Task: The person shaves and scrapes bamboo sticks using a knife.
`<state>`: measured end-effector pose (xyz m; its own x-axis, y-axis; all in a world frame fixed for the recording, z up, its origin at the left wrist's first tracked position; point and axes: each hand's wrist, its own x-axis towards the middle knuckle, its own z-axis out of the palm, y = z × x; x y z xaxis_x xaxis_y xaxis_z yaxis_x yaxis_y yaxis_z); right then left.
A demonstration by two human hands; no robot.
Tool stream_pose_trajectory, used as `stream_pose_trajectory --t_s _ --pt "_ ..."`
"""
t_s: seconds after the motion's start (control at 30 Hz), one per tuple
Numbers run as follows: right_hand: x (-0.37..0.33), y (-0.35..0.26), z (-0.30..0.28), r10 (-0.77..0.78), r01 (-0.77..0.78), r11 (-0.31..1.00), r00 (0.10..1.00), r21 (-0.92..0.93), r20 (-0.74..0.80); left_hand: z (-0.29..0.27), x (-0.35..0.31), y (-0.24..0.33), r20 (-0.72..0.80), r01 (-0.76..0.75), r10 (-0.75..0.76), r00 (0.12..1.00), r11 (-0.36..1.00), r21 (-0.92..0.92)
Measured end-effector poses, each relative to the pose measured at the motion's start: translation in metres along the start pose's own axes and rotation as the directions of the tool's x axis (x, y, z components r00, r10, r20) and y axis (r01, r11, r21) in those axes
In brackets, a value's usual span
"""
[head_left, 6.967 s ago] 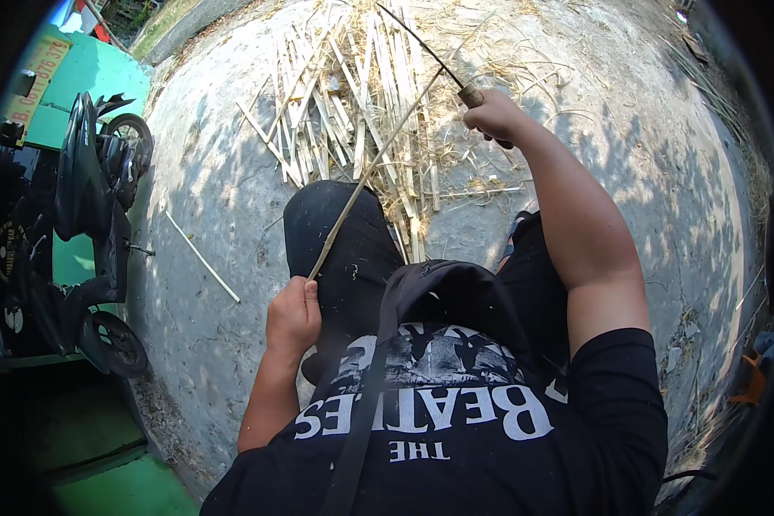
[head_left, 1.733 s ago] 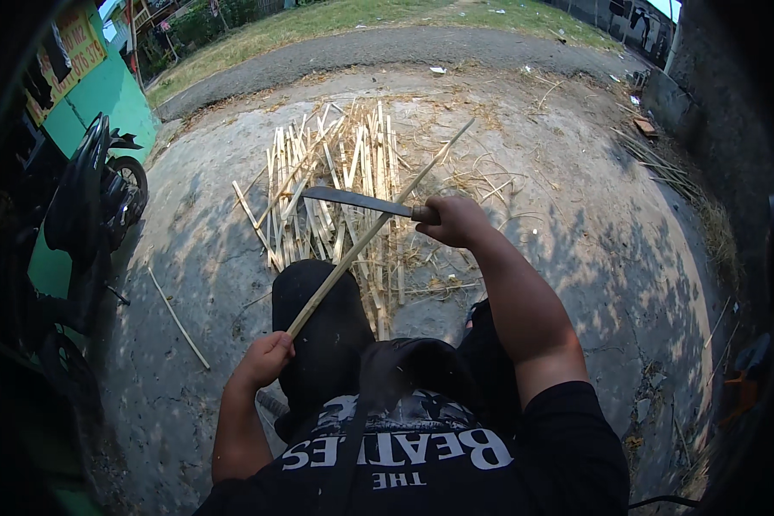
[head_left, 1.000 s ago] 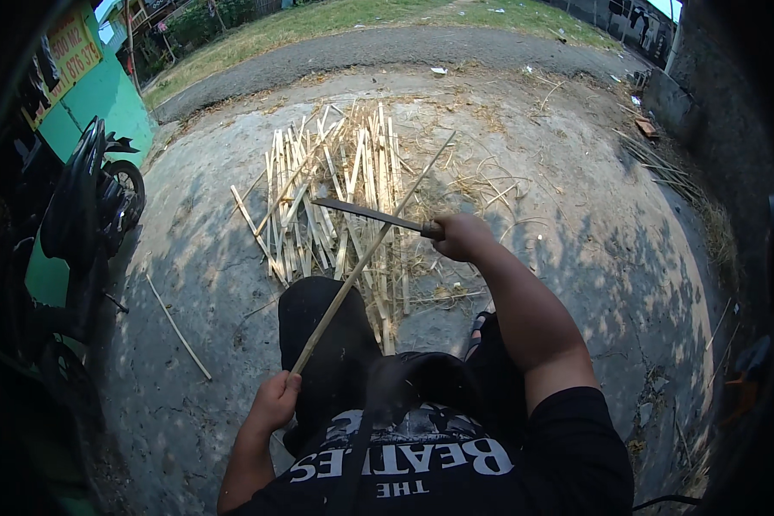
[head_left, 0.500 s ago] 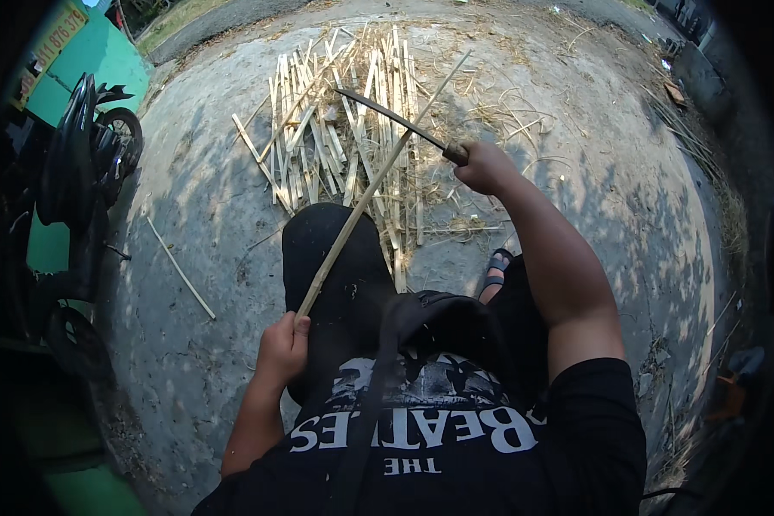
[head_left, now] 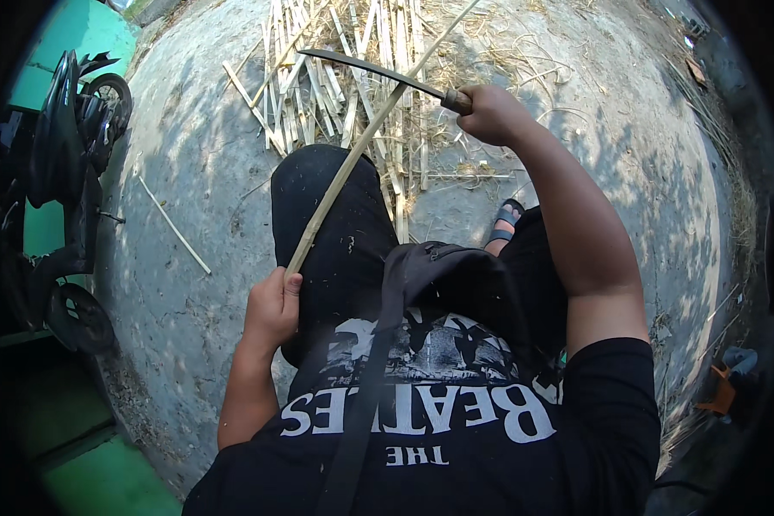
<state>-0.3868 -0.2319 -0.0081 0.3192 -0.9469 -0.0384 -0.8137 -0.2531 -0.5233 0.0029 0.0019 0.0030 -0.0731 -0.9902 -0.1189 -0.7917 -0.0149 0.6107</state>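
My left hand point(head_left: 273, 307) is closed around the near end of a long pale bamboo strip point(head_left: 342, 176), thumb lying along it. The strip slants up and away to the right, passing over my left knee point(head_left: 318, 193). In my right hand point(head_left: 493, 115) is the wooden handle of a machete point(head_left: 365, 65), whose long dark blade points to the left. Blade and strip cross and appear to touch a little left of the handle. Beyond them, a pile of split bamboo strips point(head_left: 393, 43) lies on the ground, its far end cut off by the picture's upper edge.
Bamboo shavings point(head_left: 525, 56) litter the concrete ground point(head_left: 189, 344) right of the pile. One loose strip point(head_left: 174, 225) lies to my left. A black motorcycle point(head_left: 69, 163) stands at the far left by a green wall point(head_left: 86, 30). An orange object point(head_left: 718, 389) sits at the right edge.
The view has tipped nearer, so the pile sits higher in the picture. The machete blade has turned slightly flatter across the strip. Both hands keep their holds.
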Motion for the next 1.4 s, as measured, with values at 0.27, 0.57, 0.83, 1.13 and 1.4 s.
stream_pose_trajectory --t_s 0.27,0.57,0.83,1.13,1.4 --pt "-0.011 -0.051 0.014 -0.239 0.241 0.955 0.97 -0.172 0.028 -0.003 0.0 -0.003 0.07 0.038 -0.04 0.997 0.999 0.03" --pt "-0.001 -0.03 0.038 -0.229 0.228 0.972 0.973 -0.058 -0.015 -0.002 0.002 -0.003 0.058 0.034 -0.04 0.998 0.995 0.093" --pt "-0.003 -0.028 0.029 -0.138 0.132 0.967 0.99 -0.217 -0.014 0.001 0.009 0.013 0.01 -0.016 0.015 1.0 0.995 0.102" --pt "0.006 -0.025 0.031 -0.226 0.203 0.963 0.967 -0.177 -0.118 0.005 0.004 0.011 -0.037 0.0 0.003 0.999 0.997 0.083" --pt "-0.006 -0.041 0.034 -0.334 0.302 0.927 0.934 -0.221 -0.126 0.002 0.003 0.007 0.0 0.006 -0.006 1.0 0.997 0.077"
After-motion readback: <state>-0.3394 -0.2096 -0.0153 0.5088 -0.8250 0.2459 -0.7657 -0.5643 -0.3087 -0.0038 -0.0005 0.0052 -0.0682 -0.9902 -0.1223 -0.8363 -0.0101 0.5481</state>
